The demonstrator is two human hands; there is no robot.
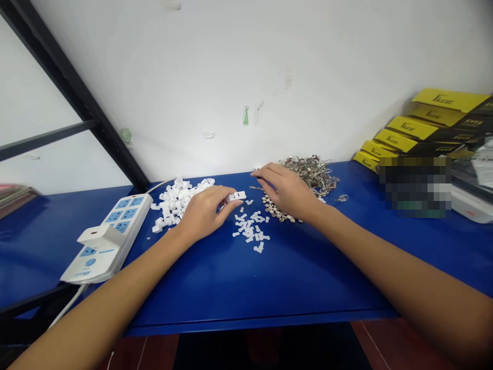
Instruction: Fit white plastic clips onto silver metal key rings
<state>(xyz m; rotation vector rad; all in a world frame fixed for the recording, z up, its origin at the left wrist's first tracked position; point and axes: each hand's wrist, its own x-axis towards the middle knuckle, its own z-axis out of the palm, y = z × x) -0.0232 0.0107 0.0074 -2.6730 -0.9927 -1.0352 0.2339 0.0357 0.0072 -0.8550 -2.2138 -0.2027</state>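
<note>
We look down on a blue bench [254, 288] against a wall [231, 77], with both bare hands reaching in from the near edge. Our left hand [208, 210] grips a small white part [239, 196] between thumb and fingers by one end, seemingly so that its slotted face stays clear and turned up. Our right hand [283, 190] has bent fingers over the discs [274, 210]; we cannot tell whether they pinch anything. The heaps seem kept apart by kind, each within easy reach: white pieces [169, 205] beside and behind the left hand, white slips [248, 228] between the hands and nearer us, discs partly under the right hand, and a metal tangle [318, 177] just beyond it. The held part pokes out past the left fingertips, toward the right hand but apart from it, beyond the slips. A power strip [133, 210] lies left, yellow boxes [408, 127] at far right
</note>
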